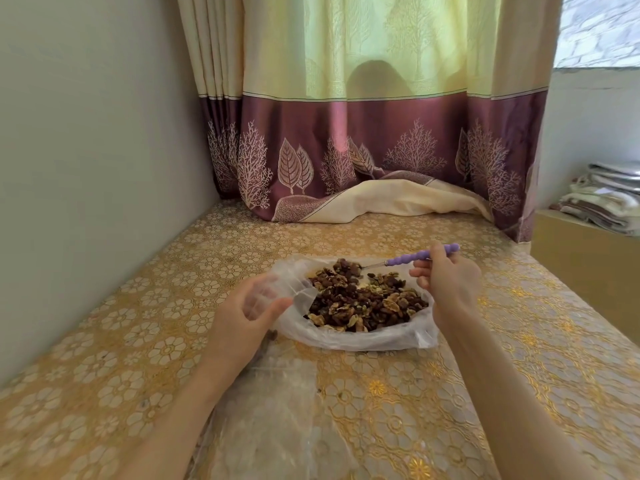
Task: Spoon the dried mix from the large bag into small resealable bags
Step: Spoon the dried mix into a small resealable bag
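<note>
now, on the gold floral table (131,341), her left hand (247,311) holds what looks like a clear small bag (266,292), fingers loosely curled. beside it the large bag (346,337) lies open, heaped with dried mix (363,303). right hand (446,278) pinches a purple-handled spoon (415,257), tip in the mix.

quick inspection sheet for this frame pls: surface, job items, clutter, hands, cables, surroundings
Surface: table under a gold floral cover.
Job's things: large bag lies open, dried mix heaped inside; purple-handled spoon has its bowl in the mix; clear small bags lie near the front edge.
Clutter: nothing seen.
Grippers: left hand holds a clear small bag; right hand grips the spoon.
Cables: nothing seen.
Surroundings: curtain behind, wall left, folded cloths right.
</note>
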Action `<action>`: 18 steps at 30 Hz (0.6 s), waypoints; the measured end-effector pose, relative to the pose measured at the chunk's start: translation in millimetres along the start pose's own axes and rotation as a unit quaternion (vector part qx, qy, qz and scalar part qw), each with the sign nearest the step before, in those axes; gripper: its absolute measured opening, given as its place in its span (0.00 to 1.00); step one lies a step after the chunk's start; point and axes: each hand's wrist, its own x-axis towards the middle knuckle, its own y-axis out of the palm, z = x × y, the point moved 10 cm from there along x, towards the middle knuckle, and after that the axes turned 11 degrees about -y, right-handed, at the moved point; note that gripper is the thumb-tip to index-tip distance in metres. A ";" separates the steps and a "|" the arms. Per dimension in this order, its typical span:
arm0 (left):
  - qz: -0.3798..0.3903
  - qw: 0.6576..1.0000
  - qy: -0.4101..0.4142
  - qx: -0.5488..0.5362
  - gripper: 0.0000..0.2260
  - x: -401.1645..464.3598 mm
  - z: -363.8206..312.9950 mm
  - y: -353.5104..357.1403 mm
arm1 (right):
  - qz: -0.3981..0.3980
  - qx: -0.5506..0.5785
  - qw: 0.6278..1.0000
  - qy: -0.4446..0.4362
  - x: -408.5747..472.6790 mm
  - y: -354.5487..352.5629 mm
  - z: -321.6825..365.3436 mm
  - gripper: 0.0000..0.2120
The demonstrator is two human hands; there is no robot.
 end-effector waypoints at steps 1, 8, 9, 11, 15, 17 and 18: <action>-0.002 1.000 -0.004 -0.002 0.22 0.2 1.1 -0.5 | 0.006 0.002 1.000 -0.009 -1.6 3.8 5.5 0.17; -0.009 1.000 -0.017 -0.020 0.17 0.6 3.3 -2.4 | 0.058 0.072 0.995 -0.038 -21.5 36.0 38.9 0.16; -0.011 1.000 -0.018 -0.021 0.17 0.5 3.3 -2.7 | 0.069 0.077 0.994 -0.044 -25.1 40.8 43.4 0.16; -0.013 0.999 -0.019 -0.025 0.19 0.4 2.9 -3.3 | 0.095 0.084 0.990 -0.059 -33.5 50.5 52.5 0.15; -0.019 0.999 -0.023 -0.039 0.22 0.7 2.9 -4.8 | 0.143 0.088 0.980 -0.103 -53.4 67.0 70.3 0.16; -0.018 0.998 -0.026 -0.045 0.24 1.1 4.2 -4.9 | 0.168 0.088 0.973 -0.131 -62.4 74.7 79.5 0.16; -0.018 0.998 -0.028 -0.052 0.24 1.4 5.3 -5.0 | 0.182 0.092 0.968 -0.148 -66.4 78.8 84.8 0.15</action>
